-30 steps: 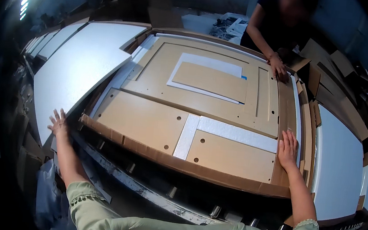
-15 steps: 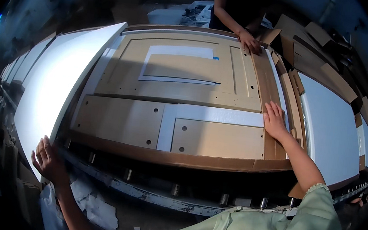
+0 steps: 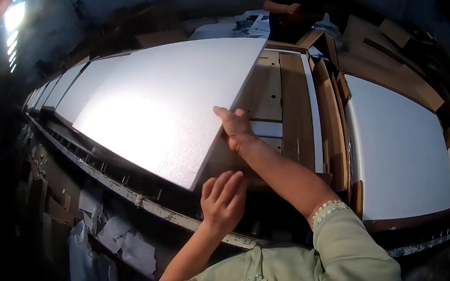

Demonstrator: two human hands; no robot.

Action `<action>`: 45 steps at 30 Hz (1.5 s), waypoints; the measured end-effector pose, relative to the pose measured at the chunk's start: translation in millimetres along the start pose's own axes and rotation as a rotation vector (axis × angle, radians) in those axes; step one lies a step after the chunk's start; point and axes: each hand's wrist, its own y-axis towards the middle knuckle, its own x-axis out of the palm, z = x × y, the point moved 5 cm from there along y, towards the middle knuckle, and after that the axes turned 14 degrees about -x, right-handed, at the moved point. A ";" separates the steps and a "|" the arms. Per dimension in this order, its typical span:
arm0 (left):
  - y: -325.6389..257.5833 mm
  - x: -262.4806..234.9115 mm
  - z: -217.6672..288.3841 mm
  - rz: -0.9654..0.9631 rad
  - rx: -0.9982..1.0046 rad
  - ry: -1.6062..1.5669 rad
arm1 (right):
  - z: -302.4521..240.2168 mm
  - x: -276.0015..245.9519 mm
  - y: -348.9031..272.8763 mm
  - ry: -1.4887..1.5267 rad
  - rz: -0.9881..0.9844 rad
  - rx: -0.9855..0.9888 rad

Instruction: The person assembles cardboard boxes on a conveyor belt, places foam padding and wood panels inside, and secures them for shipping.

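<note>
A large white foam sheet [image 3: 168, 107] is tilted up over the brown cardboard packing [image 3: 290, 98] on the bench. My right hand [image 3: 234, 128] grips the sheet's right edge about halfway along. My left hand [image 3: 223, 198] holds its near corner from below, fingers spread against the underside. The sheet hides most of the cardboard and its white inserts.
Another white foam sheet [image 3: 399, 153] lies at the right, more white sheets [image 3: 76, 92] run off to the left. A person [image 3: 291, 10] stands at the far end of the bench, hands together. Cardboard pieces [image 3: 398, 60] are piled at the back right. Torn paper [image 3: 111, 233] hangs below the bench edge.
My hands left the cardboard and the bench edge and took hold of the white foam sheet, which has swung up over the cardboard. The person opposite has pulled their hand back.
</note>
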 end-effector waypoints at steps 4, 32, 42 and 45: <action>-32.2 19.7 -0.5 -0.106 -0.114 -0.121 | -67.1 -176.8 42.8 -0.149 0.019 -0.188; -18.5 28.0 -119.5 -0.099 -0.225 -0.026 | -41.1 -283.9 101.0 -0.919 -0.021 -0.414; -17.7 21.4 -145.0 -0.140 -0.212 -0.007 | -40.1 -262.7 127.0 -0.854 0.011 -0.388; -15.1 19.8 -150.1 -0.124 -0.232 -0.009 | -29.5 -242.3 109.7 -0.815 0.152 -0.545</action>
